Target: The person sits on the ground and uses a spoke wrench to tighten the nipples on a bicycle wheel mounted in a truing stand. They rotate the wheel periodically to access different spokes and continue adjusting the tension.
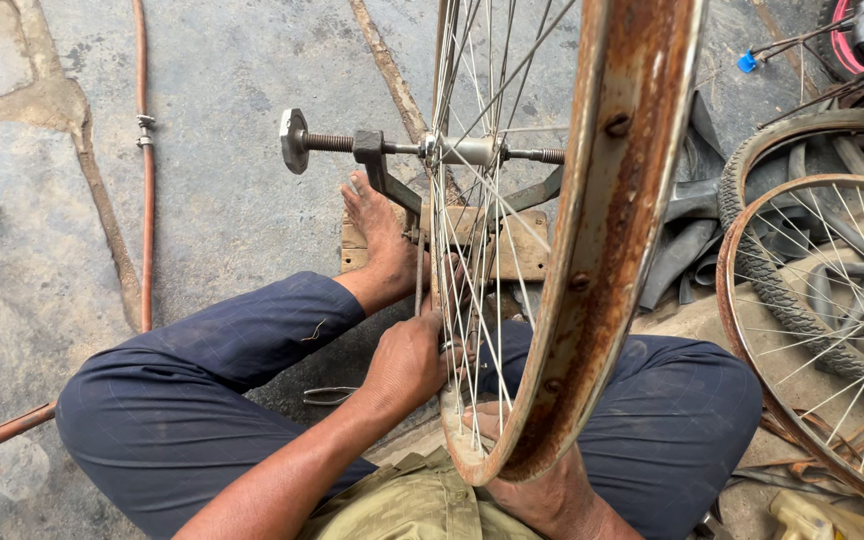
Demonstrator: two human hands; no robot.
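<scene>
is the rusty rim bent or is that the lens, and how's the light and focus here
Head view: the rusty rim looms large and stretched near the lens, so its curve looks partly like wide-angle distortion; true bend cannot be judged. Light is soft, even daylight with faint shadows on the concrete floor. Focus is sharp on the left hand and spokes; the right hand sits mostly behind the rim.

There is a single view, from a camera worn on the person's head. It looks steeply down and slightly forward over the lap onto the grey concrete floor [222, 120]. It sits very close: the rusty steel bicycle wheel rim [612, 200] runs from the top edge almost to the bottom. The left hand [407, 365] and right hand [542, 490] lie low in the centre, with the dark blue trouser knees [152, 400] at either side.
</scene>
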